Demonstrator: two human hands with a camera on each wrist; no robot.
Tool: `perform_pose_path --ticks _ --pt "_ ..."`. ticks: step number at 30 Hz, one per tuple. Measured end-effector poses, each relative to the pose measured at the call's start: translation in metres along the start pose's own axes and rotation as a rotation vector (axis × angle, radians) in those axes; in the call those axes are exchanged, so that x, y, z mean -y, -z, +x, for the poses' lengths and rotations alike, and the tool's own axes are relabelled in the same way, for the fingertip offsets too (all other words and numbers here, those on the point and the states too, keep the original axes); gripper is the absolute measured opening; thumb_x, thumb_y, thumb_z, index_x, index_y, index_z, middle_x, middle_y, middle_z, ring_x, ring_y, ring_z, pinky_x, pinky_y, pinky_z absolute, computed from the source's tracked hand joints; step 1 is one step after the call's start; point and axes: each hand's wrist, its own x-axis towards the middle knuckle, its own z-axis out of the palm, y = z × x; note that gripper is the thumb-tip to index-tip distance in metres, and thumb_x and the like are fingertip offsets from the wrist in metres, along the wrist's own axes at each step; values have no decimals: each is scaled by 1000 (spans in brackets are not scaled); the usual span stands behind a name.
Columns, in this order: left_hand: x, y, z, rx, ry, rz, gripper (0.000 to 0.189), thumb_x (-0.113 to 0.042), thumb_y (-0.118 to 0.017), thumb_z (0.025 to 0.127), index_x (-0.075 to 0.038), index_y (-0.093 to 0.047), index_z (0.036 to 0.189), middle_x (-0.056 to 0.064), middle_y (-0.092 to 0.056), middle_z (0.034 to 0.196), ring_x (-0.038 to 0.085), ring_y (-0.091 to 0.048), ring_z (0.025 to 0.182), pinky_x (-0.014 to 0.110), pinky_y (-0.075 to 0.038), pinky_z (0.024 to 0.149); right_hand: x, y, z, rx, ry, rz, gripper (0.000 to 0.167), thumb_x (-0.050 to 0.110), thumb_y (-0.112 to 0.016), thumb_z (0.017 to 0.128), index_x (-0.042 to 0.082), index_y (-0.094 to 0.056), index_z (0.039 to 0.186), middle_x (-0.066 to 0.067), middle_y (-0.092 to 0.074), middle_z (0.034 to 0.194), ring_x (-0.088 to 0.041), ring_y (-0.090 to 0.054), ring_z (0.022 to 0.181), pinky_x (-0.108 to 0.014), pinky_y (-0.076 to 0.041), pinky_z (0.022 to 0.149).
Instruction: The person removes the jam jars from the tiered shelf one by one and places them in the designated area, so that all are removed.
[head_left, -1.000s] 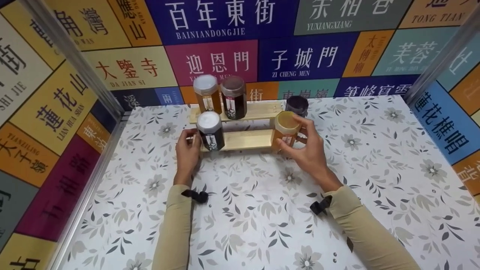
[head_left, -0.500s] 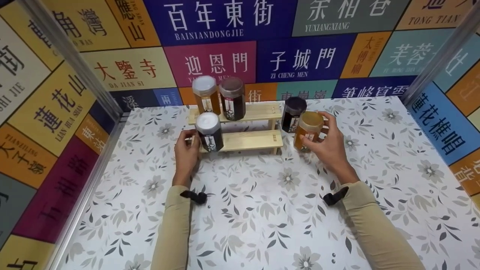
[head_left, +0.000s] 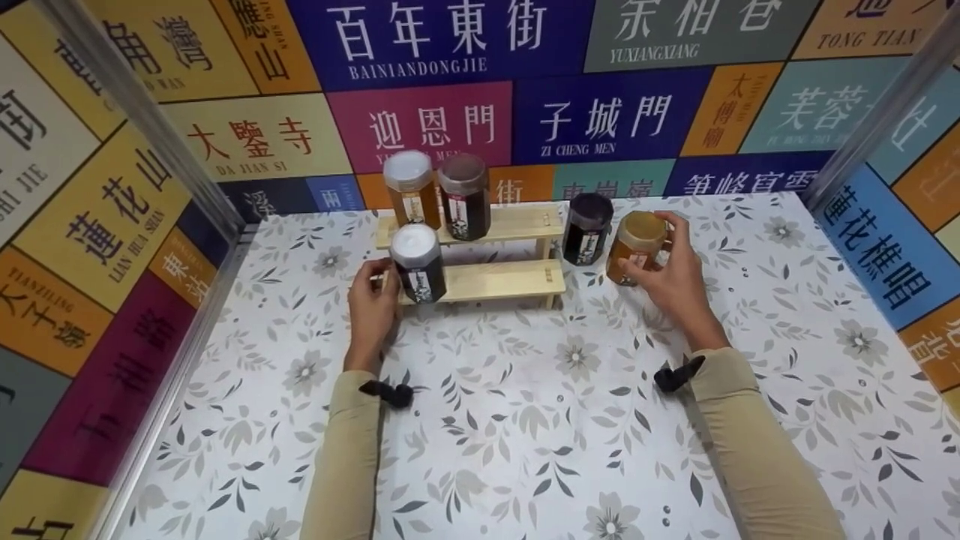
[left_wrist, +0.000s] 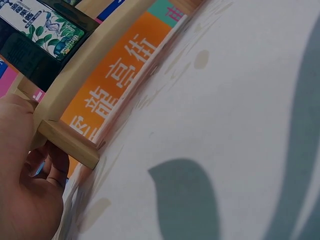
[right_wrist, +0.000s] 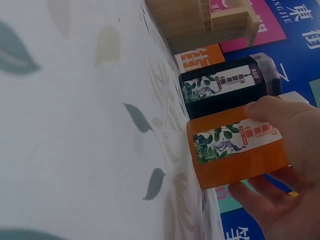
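Observation:
In the head view my right hand (head_left: 675, 277) grips an amber jar (head_left: 631, 251) with a yellowish lid, thumb on the label side and fingers round the far side. The jar is upright at the table surface, right beside a dark jar (head_left: 586, 232); whether its base touches the table I cannot tell. My left hand (head_left: 373, 300) holds the left end of a two-step wooden rack (head_left: 502, 279); in the left wrist view its fingers (left_wrist: 56, 162) curl behind the wooden leg. A dark jar with a white lid (head_left: 420, 266) stands on the lower step near that hand.
On the rack's upper step, at the left, stand a white-lidded amber jar (head_left: 411, 195) and a brown-lidded dark jar (head_left: 465, 199). A floral-patterned table (head_left: 480, 435) lies beneath. Printed panels (head_left: 435, 124) rise behind and at both sides.
My right hand has carried the amber jar from the rack's lower right end rightward, then slightly back, to beside the dark jar. The left hand stays at the rack.

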Motion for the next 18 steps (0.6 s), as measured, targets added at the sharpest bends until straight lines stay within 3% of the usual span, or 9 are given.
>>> perform_pose_path --ticks 6,12,18 --pt "-1 0 -1 1 -4 14 28 -26 -63 111 -11 -70 133 12 -69 129 23 -67 103 35 -53 88 -3 -3 17 36 -32 14 98 24 -87 94 39 -24 167 -16 -50 160 -38 -52 147 -57 -53 110" --pt "0 1 -1 3 15 4 28 -26 -63 111 -10 -70 132 12 -69 130 25 -69 105 35 -54 89 -4 -10 30 54 -61 34 102 19 -84 96 54 -18 164 -14 -44 166 -37 -45 154 -59 -51 112" --pt "1 -1 1 3 12 0 27 -27 -64 111 -11 -70 132 11 -70 129 24 -68 104 34 -53 88 -3 -13 33 51 -67 50 104 16 -84 96 57 -15 163 -13 -41 167 -37 -43 156 -60 -48 115"
